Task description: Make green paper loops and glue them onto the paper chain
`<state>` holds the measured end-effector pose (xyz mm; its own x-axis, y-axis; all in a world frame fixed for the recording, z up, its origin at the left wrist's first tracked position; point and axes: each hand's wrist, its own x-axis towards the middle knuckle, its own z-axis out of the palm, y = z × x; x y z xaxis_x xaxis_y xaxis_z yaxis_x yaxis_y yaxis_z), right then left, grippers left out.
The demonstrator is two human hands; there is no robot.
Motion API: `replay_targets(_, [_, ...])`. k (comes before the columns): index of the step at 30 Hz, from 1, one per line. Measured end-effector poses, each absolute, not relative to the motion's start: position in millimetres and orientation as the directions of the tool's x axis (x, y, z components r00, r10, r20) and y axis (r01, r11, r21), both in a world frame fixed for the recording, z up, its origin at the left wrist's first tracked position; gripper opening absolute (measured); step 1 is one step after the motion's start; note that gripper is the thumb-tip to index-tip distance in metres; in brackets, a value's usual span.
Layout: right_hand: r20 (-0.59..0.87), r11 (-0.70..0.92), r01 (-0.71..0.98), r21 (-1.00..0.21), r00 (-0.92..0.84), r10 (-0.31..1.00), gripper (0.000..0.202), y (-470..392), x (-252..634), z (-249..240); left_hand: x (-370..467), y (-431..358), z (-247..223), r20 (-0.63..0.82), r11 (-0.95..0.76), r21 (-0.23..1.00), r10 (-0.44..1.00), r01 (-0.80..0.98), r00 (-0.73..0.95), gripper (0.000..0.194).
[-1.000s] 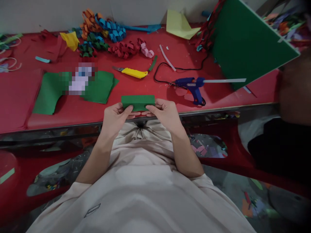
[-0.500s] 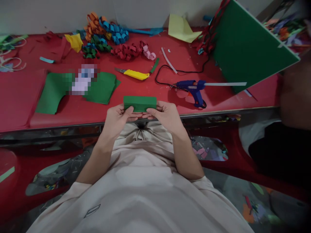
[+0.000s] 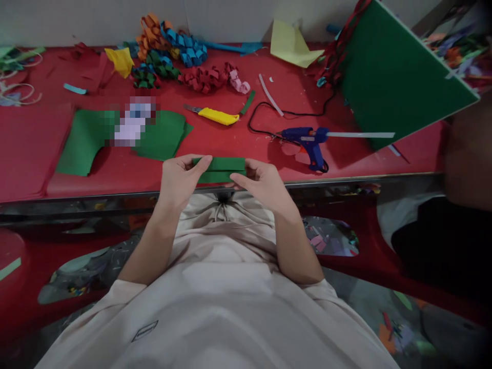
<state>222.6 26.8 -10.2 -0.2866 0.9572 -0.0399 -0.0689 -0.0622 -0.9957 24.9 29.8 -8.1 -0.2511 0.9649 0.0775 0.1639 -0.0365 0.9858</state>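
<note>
A folded strip of green paper [image 3: 221, 169] is held level between my hands at the front edge of the red table. My left hand [image 3: 180, 177] pinches its left end, the thumb lying over the upper part. My right hand [image 3: 259, 182] grips the right end, its thumb on the lower part; the fingers beneath are mostly hidden. A lengthwise fold line shows across the strip. Just beyond lie a yellow utility knife [image 3: 218, 116] with its blade out and, to the right, a blue hot glue gun [image 3: 307, 141] with a white glue stick in it.
Green paper sheets [image 3: 163, 136] lie to the left, beside a stack of red sheets [image 3: 31, 148]. Curled paper garlands [image 3: 203, 77] run along the back. A green board [image 3: 395, 77] leans at the right, near another person's dark clothing [image 3: 438, 241]. A black cord [image 3: 251, 115] trails from the glue gun.
The strip has turned between my fingers, so both its folded parts now face me. My left thumb has moved from the lower edge up to the top edge.
</note>
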Motion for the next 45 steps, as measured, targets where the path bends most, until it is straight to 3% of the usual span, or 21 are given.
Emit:
replay_targets(4, [0.087,0.088,0.001,-0.996,-0.144,0.986,0.027,34.1,218.2,-8.1,26.9,25.7,-4.2,0.109,-0.057,0.977,0.961,0.204,-0.254,0.037])
replay_targets(7, [0.094,0.098,0.040,-0.994,-0.085,0.992,0.022,38.2,215.5,-7.0,27.8,24.8,-2.3,0.115,-0.072,0.980,0.967,0.187,-0.227,0.036])
replay_targets(21, [0.069,0.067,-0.017,-0.998,-0.161,0.984,0.017,37.1,217.7,-7.4,16.7,26.1,-2.3,0.063,-0.029,0.975,0.987,0.222,-0.148,0.024])
replay_targets(30, [0.219,0.254,0.187,-0.949,-0.187,0.958,0.026,35.4,216.8,2.9,25.0,20.3,11.3,0.140,-0.088,0.914,0.985,0.395,-0.104,0.025])
replay_targets(35, [0.184,0.227,0.202,-0.953,-0.212,0.960,0.022,38.0,218.3,4.5,22.2,16.8,14.2,0.141,-0.098,0.901,0.987,0.422,-0.072,0.029])
replay_targets(40, [0.126,0.168,0.173,-0.971,-0.227,0.966,0.022,41.8,222.1,-2.1,16.5,17.2,7.8,0.097,-0.083,0.936,0.995,0.343,-0.022,0.043])
replay_targets(45, [0.105,0.126,0.130,-0.983,-0.160,0.981,0.020,43.1,218.8,-2.3,16.7,15.8,2.5,0.002,-0.003,0.997,1.000,0.082,0.017,0.051])
